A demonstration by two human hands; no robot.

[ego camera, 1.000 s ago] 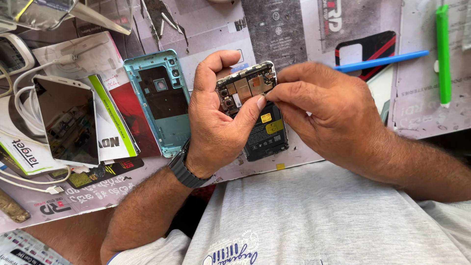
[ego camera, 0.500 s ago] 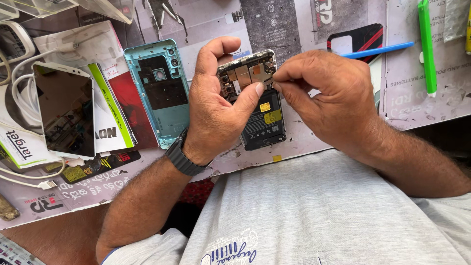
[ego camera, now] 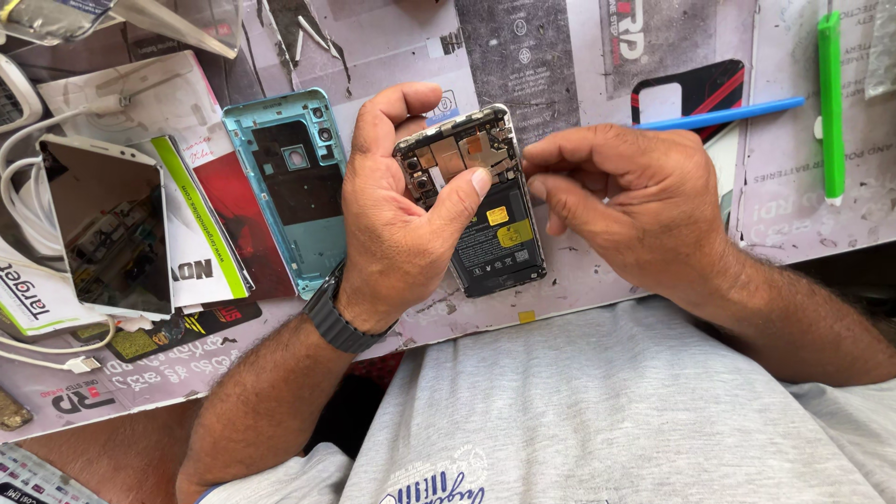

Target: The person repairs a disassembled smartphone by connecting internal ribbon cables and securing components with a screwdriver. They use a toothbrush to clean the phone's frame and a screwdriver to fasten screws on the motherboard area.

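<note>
An opened phone (ego camera: 485,219) with its back off shows a circuit board at the top and a black battery with yellow labels below. My left hand (ego camera: 397,219) grips it, thumb pressed on the board, fingers curled over the top edge. My right hand (ego camera: 621,201) hovers just right of the phone's upper corner, fingertips pinched together; whether they hold something small I cannot tell. The phone's teal back cover (ego camera: 289,187) lies inside-up on the table to the left.
A second phone (ego camera: 107,224) with a reflective screen lies at far left beside white cables (ego camera: 28,187) and printed cards. A blue stick tool (ego camera: 719,114) and a green tool (ego camera: 829,103) lie at the upper right. Metal tweezers (ego camera: 299,37) rest at the top.
My right hand's fingertips have drawn back a little from the phone's top right corner. The view has shifted slightly; my left hand keeps its hold.
</note>
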